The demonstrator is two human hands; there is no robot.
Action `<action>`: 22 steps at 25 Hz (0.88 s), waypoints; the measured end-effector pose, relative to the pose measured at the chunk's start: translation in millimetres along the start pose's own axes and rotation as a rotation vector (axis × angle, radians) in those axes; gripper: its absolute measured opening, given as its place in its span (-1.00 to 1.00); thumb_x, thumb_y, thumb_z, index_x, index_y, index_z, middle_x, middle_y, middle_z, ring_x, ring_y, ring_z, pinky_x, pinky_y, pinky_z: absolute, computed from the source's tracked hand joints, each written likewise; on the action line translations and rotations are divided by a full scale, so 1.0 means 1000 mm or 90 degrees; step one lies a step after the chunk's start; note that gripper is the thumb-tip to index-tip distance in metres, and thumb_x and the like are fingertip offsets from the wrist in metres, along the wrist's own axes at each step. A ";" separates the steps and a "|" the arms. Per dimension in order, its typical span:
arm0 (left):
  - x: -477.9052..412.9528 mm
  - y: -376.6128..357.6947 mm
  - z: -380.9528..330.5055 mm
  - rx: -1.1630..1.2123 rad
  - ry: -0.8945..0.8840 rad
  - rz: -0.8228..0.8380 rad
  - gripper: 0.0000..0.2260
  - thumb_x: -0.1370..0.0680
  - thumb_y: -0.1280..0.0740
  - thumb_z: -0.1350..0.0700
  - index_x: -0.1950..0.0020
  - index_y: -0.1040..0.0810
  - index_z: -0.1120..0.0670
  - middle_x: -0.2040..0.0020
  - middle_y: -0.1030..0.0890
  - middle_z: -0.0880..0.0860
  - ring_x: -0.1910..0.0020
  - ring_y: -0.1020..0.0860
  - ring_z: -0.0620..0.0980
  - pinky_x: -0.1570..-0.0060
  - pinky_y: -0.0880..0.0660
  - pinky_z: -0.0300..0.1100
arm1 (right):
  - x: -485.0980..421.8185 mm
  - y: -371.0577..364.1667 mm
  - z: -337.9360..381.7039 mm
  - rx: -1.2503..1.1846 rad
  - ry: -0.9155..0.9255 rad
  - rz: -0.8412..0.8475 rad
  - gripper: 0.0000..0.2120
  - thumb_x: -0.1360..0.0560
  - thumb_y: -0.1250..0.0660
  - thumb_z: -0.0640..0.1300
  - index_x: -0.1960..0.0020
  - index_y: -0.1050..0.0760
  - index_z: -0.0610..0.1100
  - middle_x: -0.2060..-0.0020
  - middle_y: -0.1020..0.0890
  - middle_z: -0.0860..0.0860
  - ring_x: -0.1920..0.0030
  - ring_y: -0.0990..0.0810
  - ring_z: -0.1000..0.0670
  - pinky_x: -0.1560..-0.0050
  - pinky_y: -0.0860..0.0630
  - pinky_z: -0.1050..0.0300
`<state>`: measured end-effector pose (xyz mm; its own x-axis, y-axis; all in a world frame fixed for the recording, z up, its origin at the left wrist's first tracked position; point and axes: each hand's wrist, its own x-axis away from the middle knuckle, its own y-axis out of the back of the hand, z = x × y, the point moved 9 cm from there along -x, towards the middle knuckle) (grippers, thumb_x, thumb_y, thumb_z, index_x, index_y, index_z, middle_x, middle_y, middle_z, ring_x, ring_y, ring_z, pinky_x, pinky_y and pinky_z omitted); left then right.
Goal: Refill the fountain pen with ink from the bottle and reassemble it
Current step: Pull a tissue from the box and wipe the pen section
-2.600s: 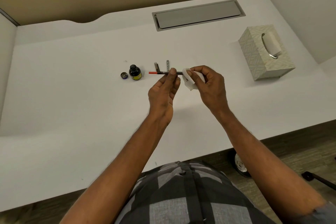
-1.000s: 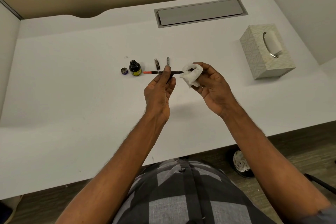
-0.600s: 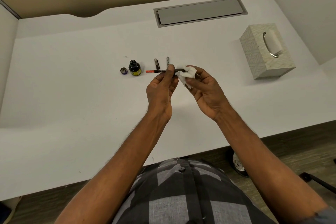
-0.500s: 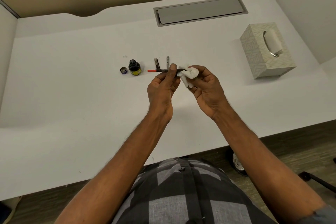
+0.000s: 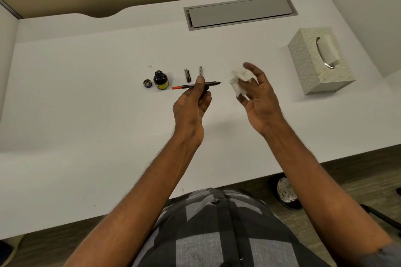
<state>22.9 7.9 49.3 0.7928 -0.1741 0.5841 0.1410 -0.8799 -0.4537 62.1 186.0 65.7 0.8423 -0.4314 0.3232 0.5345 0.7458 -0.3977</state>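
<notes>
L hand (image 5: 191, 104) pinches pen (image 5: 196, 86) mid-body, long axis sideways, nib toward R hand (image 5: 258, 95). R fingers loosely hold tissue (image 5: 239, 81), just apart from nib. Barrel (image 5: 187, 75) lies beyond L fingertips; L nearer.

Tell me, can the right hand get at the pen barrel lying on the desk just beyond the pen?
Probably not yet: the right hand is full of crumpled tissue, though the desk around the pen barrel looks clear.
</notes>
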 end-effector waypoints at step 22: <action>-0.020 -0.014 0.019 0.012 0.115 0.034 -0.71 -0.50 -0.50 -0.03 -0.14 -0.65 0.09 0.09 -0.70 -0.03 -0.05 -0.68 -0.04 -0.01 -0.57 -0.06 | 0.028 -0.037 -0.035 0.342 0.088 0.011 -0.65 -0.43 -0.58 -0.23 -0.07 -0.45 -0.15 0.07 -0.72 0.11 0.03 -0.73 0.01 0.01 -0.67 0.07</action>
<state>16.2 32.2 31.7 0.6803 -0.2983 0.6695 0.1146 -0.8589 -0.4991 68.6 128.3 59.5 0.8712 -0.4526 0.1903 0.4405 0.8917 0.1042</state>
